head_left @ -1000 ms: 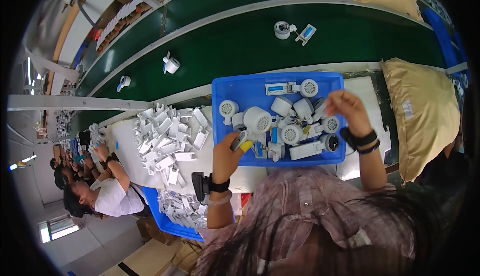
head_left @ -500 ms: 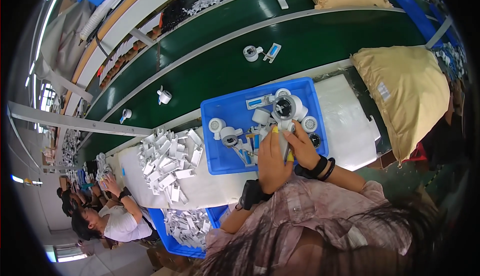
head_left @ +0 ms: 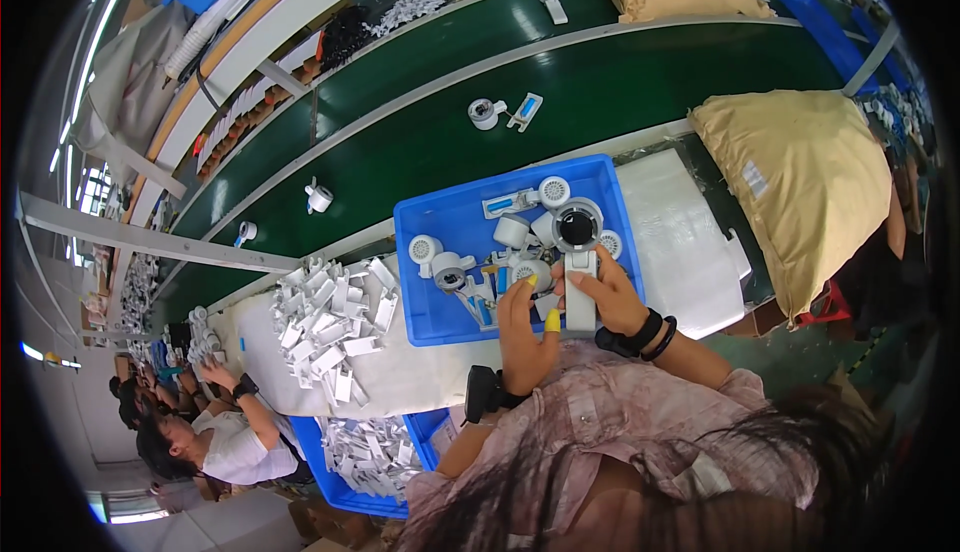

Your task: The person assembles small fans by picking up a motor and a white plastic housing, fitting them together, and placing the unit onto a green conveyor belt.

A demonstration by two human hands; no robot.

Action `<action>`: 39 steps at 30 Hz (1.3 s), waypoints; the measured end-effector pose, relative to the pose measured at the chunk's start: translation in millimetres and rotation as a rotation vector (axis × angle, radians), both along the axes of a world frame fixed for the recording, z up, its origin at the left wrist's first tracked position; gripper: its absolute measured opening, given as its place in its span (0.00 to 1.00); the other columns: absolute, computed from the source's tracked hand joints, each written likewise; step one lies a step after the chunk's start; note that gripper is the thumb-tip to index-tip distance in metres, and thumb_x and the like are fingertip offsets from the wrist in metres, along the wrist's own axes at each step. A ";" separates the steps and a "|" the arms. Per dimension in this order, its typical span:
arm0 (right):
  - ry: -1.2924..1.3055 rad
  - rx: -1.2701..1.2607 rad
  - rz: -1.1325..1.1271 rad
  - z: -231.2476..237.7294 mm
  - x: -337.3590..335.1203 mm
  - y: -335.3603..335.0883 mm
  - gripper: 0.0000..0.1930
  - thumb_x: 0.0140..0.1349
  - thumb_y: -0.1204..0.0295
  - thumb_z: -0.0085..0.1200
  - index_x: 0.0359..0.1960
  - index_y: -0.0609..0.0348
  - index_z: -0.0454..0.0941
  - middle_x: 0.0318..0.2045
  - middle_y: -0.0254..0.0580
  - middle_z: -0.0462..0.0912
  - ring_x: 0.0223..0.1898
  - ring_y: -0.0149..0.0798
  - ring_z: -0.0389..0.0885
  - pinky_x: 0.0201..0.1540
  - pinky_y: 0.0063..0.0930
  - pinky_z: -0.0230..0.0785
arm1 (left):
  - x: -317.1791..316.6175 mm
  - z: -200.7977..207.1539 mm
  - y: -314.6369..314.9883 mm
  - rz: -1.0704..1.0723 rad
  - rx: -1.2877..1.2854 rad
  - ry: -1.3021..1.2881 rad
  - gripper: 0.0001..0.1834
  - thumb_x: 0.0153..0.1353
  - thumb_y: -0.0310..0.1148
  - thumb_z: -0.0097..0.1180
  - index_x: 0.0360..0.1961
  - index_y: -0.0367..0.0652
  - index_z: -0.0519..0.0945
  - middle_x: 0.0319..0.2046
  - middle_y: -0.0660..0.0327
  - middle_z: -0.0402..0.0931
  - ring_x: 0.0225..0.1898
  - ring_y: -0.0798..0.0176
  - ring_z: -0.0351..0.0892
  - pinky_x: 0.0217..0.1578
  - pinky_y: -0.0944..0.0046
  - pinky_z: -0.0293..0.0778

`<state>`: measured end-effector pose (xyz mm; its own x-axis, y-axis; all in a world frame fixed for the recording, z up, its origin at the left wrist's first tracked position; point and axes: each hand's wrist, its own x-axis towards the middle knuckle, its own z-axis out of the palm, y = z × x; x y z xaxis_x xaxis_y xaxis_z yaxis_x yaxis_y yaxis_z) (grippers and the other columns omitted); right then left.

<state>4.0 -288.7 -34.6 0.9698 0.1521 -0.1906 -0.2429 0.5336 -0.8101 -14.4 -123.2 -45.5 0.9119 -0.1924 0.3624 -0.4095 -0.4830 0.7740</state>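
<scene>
My right hand is closed around the white handle of a handheld fan, whose round head with a dark centre points away from me. Just left of the handle is my left hand, thumb and fingers apart, with yellow covers on some fingertips; it seems to hold nothing. Both hands are over the near side of a blue tray. Inside lie several white fan heads and handle pieces with blue parts, some hidden by my hands.
Left of the tray, white handle covers lie heaped on the table; more fill a blue bin below. Beyond runs a green conveyor carrying fan parts. A tan sack stands right. Another person works at far left.
My left hand has come off the fan and moved slightly left and down. The fan now shows its whole handle, upright in my right hand. Parts on the conveyor have shifted left.
</scene>
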 end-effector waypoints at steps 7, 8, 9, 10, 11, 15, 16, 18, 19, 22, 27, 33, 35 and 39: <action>-0.071 -0.008 0.105 0.9 -5.3 -2.4 0.19 0.67 0.77 0.44 0.58 0.59 0.57 0.44 0.46 0.77 0.38 0.36 0.79 0.41 0.30 0.75 | -3.3 1.4 4.2 -0.019 -0.068 0.077 0.24 0.57 0.21 0.54 0.56 0.38 0.69 0.56 0.49 0.65 0.54 0.51 0.68 0.46 0.62 0.73; -0.068 0.024 0.122 1.5 -5.2 -2.6 0.20 0.67 0.76 0.44 0.59 0.59 0.56 0.44 0.46 0.77 0.37 0.36 0.79 0.41 0.30 0.75 | -3.5 0.4 4.8 -0.021 -0.067 0.083 0.23 0.57 0.20 0.54 0.55 0.38 0.70 0.56 0.49 0.65 0.54 0.51 0.69 0.45 0.62 0.73; -0.065 0.056 0.139 2.0 -5.2 -2.8 0.20 0.67 0.76 0.44 0.59 0.59 0.56 0.44 0.46 0.78 0.37 0.36 0.79 0.41 0.30 0.75 | -3.7 -0.4 5.2 -0.019 -0.067 0.084 0.23 0.57 0.20 0.54 0.55 0.38 0.70 0.56 0.49 0.65 0.54 0.51 0.69 0.45 0.62 0.73; -0.064 0.055 0.140 1.8 -5.5 -3.5 0.20 0.67 0.76 0.44 0.59 0.59 0.56 0.44 0.46 0.78 0.37 0.36 0.79 0.41 0.30 0.75 | -3.7 -1.7 5.1 -0.019 -0.077 0.087 0.22 0.57 0.20 0.54 0.54 0.38 0.71 0.56 0.49 0.65 0.54 0.52 0.69 0.45 0.62 0.73; -0.046 0.074 0.153 1.7 -5.8 -4.2 0.20 0.67 0.76 0.44 0.60 0.59 0.56 0.44 0.45 0.78 0.37 0.36 0.79 0.41 0.30 0.76 | -3.7 -2.5 5.0 -0.019 -0.087 0.091 0.21 0.57 0.20 0.53 0.54 0.39 0.72 0.56 0.50 0.65 0.54 0.52 0.69 0.45 0.63 0.73; -0.021 0.082 0.154 3.0 -6.3 -4.3 0.20 0.67 0.76 0.44 0.59 0.58 0.57 0.43 0.45 0.77 0.38 0.36 0.79 0.41 0.31 0.76 | -3.5 -3.6 4.3 -0.030 -0.085 0.128 0.21 0.57 0.20 0.53 0.53 0.40 0.74 0.55 0.50 0.65 0.54 0.53 0.69 0.45 0.63 0.73; -0.020 0.083 0.154 4.0 -6.1 -4.0 0.20 0.67 0.76 0.44 0.59 0.58 0.57 0.43 0.45 0.77 0.38 0.36 0.79 0.41 0.31 0.76 | -3.6 -5.0 4.5 -0.034 -0.093 0.147 0.21 0.57 0.19 0.53 0.53 0.41 0.75 0.55 0.51 0.64 0.54 0.54 0.69 0.45 0.64 0.73; 0.023 0.104 0.148 5.8 -5.3 -3.9 0.20 0.67 0.76 0.45 0.60 0.58 0.57 0.44 0.44 0.77 0.38 0.36 0.79 0.41 0.31 0.76 | -3.5 -5.2 4.8 -0.037 -0.099 0.167 0.21 0.57 0.19 0.53 0.53 0.41 0.75 0.55 0.51 0.64 0.53 0.55 0.70 0.44 0.64 0.74; 0.025 0.103 0.146 5.0 -5.7 -4.9 0.20 0.67 0.76 0.45 0.60 0.58 0.57 0.44 0.44 0.77 0.38 0.36 0.79 0.41 0.31 0.76 | -3.0 -5.0 4.1 -0.046 -0.090 0.151 0.20 0.58 0.19 0.53 0.53 0.41 0.75 0.55 0.51 0.64 0.53 0.56 0.70 0.44 0.65 0.74; 0.022 0.123 0.177 2.3 -6.4 -7.3 0.21 0.67 0.76 0.45 0.60 0.58 0.57 0.44 0.44 0.77 0.38 0.36 0.79 0.41 0.31 0.76 | -2.7 -9.4 3.1 -0.050 -0.084 0.142 0.19 0.59 0.20 0.53 0.53 0.41 0.75 0.54 0.51 0.64 0.52 0.56 0.71 0.43 0.65 0.75; -0.005 0.095 0.191 -1.2 -6.8 -8.2 0.21 0.67 0.76 0.45 0.61 0.58 0.56 0.44 0.44 0.77 0.38 0.37 0.79 0.40 0.32 0.75 | -2.3 -10.7 1.7 -0.060 -0.083 0.137 0.17 0.60 0.22 0.55 0.51 0.39 0.75 0.54 0.51 0.64 0.50 0.57 0.72 0.41 0.65 0.76; -0.014 0.106 0.209 1.5 -6.6 -8.3 0.22 0.67 0.77 0.45 0.61 0.57 0.55 0.44 0.45 0.77 0.38 0.37 0.79 0.42 0.32 0.75 | -4.1 -15.5 1.5 -0.068 -0.166 0.267 0.20 0.55 0.19 0.52 0.52 0.37 0.72 0.56 0.51 0.66 0.54 0.50 0.69 0.46 0.61 0.72; -0.038 0.092 0.209 -2.3 -6.7 -8.8 0.22 0.67 0.77 0.45 0.61 0.57 0.55 0.44 0.45 0.77 0.39 0.37 0.79 0.42 0.32 0.75 | -4.4 -16.5 0.9 -0.069 -0.165 0.282 0.20 0.55 0.19 0.52 0.52 0.37 0.73 0.56 0.52 0.65 0.54 0.50 0.69 0.46 0.61 0.72; -0.043 0.089 0.207 -5.9 -5.7 -9.1 0.22 0.67 0.77 0.44 0.61 0.57 0.55 0.44 0.45 0.76 0.39 0.38 0.79 0.43 0.32 0.75 | -2.5 -14.1 0.3 -0.079 -0.119 0.240 0.21 0.55 0.19 0.51 0.51 0.37 0.73 0.56 0.52 0.66 0.54 0.50 0.69 0.46 0.60 0.72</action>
<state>-1.7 -297.8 -40.5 0.9231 0.3630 -0.1266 -0.3208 0.5458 -0.7741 -16.9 -122.8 -59.6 0.9583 -0.2355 0.1620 -0.2402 -0.3565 0.9029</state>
